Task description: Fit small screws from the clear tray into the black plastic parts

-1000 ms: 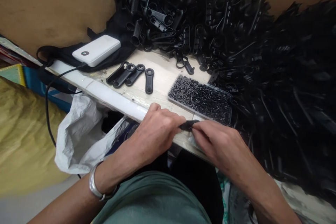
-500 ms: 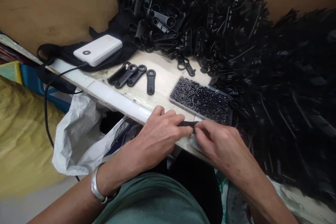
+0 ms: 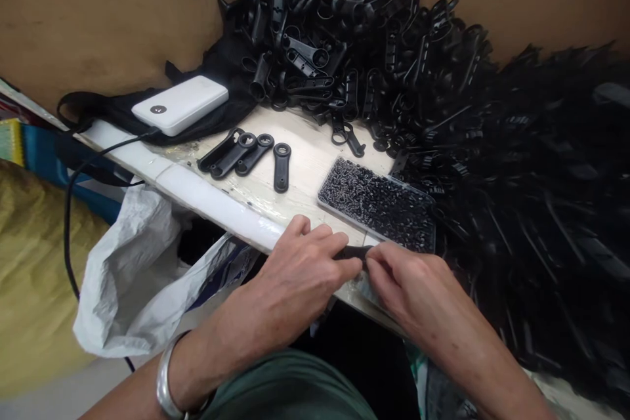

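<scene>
Left hand (image 3: pixel 300 275) and right hand (image 3: pixel 408 282) meet at the near edge of the counter (image 3: pixel 305 164), fingertips pinched from both sides on one small black plastic part (image 3: pixel 353 252). Only a short dark strip of the part shows between the two hands; the rest is covered by fingers, so its shape cannot be told. Both hands are closed on it, left thumb and forefinger on its left end, right fingertips on its right end. Metal bangle (image 3: pixel 165 384) on the left wrist.

Just beyond the hands, touching distance from the held part: shallow clear tray (image 3: pixel 427 200) filled with tiny black pieces, lying flat on the counter.

Further back, left of the tray: four black handle-shaped pieces (image 3: pixel 246 149) with ring ends, three side by side and angled, one (image 3: pixel 281 167) apart and nearly upright in the view. One more loose piece (image 3: pixel 347 134) lies near the pile's foot.

Large heap of like black parts (image 3: pixel 443 79) covers the back and right of the counter, running up to the brown wall (image 3: pixel 98 20).

White power bank (image 3: pixel 180 104) rests on black cloth at the counter's left end, black cable (image 3: pixel 73 210) hanging from it over the edge. White plastic bag (image 3: pixel 132 275) hangs open below the counter edge, left of the left forearm.
</scene>
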Demonstrator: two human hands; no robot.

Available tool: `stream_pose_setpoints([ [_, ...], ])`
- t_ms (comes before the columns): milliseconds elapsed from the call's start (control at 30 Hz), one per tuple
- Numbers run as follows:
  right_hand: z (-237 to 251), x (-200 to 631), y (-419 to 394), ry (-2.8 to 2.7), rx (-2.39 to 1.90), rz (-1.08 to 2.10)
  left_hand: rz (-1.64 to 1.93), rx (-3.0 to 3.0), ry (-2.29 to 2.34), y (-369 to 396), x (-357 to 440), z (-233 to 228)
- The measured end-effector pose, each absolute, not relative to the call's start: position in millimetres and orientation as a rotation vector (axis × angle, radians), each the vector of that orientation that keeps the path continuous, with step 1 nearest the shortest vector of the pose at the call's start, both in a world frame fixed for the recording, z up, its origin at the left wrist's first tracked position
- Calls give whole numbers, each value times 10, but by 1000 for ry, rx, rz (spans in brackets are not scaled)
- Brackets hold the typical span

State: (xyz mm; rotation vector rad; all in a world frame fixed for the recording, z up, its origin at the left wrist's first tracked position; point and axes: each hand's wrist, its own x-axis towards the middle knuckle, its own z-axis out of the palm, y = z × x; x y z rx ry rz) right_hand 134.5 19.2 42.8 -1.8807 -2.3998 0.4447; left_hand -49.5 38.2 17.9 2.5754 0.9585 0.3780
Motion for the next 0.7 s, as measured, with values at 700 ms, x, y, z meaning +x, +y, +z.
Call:
stream_pose_setpoints([
  [700, 517, 1471, 200, -2154, -1932, 695, 253, 2617, 924, 416, -510, 228],
])
